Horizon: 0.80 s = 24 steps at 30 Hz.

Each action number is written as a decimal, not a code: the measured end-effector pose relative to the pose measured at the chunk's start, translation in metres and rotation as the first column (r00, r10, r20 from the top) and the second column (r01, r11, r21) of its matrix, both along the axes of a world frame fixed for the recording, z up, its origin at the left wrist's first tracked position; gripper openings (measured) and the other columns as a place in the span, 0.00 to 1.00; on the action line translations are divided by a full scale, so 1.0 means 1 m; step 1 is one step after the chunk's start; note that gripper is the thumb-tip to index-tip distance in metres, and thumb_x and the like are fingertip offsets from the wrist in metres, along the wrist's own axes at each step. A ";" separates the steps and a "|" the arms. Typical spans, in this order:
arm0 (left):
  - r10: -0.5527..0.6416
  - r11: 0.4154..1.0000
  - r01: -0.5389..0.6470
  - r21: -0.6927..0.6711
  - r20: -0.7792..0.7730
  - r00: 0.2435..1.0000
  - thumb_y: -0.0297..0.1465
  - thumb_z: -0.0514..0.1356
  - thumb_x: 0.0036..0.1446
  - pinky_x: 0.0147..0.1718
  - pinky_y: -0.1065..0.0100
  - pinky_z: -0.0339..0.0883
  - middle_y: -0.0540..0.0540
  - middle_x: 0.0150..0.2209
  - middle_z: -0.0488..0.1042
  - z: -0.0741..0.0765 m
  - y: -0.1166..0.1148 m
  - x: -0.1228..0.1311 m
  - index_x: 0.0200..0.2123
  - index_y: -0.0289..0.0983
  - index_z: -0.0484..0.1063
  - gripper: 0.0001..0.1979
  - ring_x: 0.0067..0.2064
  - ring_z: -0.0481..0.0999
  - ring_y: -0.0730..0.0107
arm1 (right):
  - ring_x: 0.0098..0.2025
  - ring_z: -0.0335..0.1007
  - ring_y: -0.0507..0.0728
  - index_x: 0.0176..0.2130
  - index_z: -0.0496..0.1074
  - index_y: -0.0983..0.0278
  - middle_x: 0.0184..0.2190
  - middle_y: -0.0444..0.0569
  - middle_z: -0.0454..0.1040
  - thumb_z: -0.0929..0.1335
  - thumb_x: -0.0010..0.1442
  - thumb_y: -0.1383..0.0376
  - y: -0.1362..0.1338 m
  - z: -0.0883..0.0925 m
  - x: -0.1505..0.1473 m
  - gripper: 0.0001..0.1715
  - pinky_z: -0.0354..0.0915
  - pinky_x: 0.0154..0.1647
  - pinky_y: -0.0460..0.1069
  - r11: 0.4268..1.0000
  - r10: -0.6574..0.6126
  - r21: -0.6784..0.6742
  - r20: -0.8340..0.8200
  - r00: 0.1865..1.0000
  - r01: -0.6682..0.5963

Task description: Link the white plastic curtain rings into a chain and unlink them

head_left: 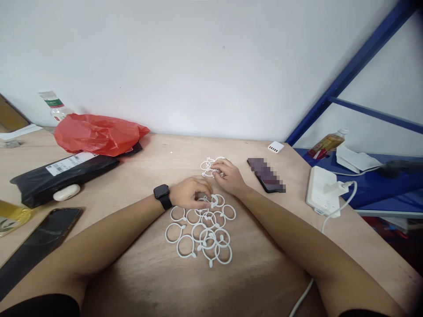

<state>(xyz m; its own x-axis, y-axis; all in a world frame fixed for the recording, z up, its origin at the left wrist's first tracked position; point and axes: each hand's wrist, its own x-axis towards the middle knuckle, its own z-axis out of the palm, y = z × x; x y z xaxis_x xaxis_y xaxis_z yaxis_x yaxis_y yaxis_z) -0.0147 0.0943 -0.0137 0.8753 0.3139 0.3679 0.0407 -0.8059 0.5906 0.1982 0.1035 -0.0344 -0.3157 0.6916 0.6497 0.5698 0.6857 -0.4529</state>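
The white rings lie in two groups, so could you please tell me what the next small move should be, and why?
Probably the left hand should lift one ring off the far edge of the nearer pile: it is right at that edge, rings there overlap, and the right hand is at the smaller group beyond.

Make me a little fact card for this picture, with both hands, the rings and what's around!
Left hand: at the far end of the larger group of thin white rings; grip unclear
Right hand: at the smaller, farther ring group; grip unclear
Worn on left: black square-faced watch
Left side: crumpled red plastic bag, black plastic package
Right side: dark rectangular phone, white plastic power strip
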 end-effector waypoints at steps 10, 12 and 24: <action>0.212 0.974 -0.212 0.079 0.005 0.977 0.38 0.53 0.66 0.38 0.69 0.66 0.46 0.28 0.75 -0.009 0.005 -0.001 0.26 0.35 0.71 0.19 0.32 0.73 0.72 | 0.38 0.72 0.54 0.39 0.75 0.61 0.38 0.50 0.76 0.65 0.62 0.68 -0.005 0.004 -0.001 0.08 0.69 0.34 0.49 0.996 0.079 0.043 -0.049 0.996 -0.077; 0.282 0.957 -0.283 0.068 0.018 0.959 0.39 0.51 0.67 0.36 0.71 0.65 0.47 0.27 0.75 -0.010 0.006 -0.002 0.28 0.35 0.72 0.20 0.31 0.73 0.73 | 0.38 0.73 0.55 0.41 0.75 0.61 0.37 0.50 0.77 0.64 0.63 0.67 -0.007 0.006 0.001 0.10 0.69 0.37 0.50 0.991 0.126 0.050 -0.059 0.990 -0.123; 0.373 0.926 -0.376 0.036 0.068 0.925 0.41 0.51 0.67 0.35 0.73 0.66 0.47 0.31 0.78 -0.010 0.006 -0.004 0.35 0.35 0.76 0.19 0.33 0.76 0.72 | 0.27 0.69 0.51 0.41 0.74 0.62 0.33 0.47 0.78 0.66 0.57 0.69 -0.011 0.004 -0.003 0.11 0.65 0.30 0.47 0.975 0.223 0.001 0.039 0.974 -0.223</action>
<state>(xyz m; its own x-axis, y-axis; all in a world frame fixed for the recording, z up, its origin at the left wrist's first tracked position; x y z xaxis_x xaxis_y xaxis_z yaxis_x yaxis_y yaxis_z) -0.0187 0.1004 -0.0238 0.6739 0.5953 0.4375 0.3114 -0.7659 0.5625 0.1953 0.0922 -0.0307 -0.4863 0.5974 0.6377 0.4189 0.7999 -0.4299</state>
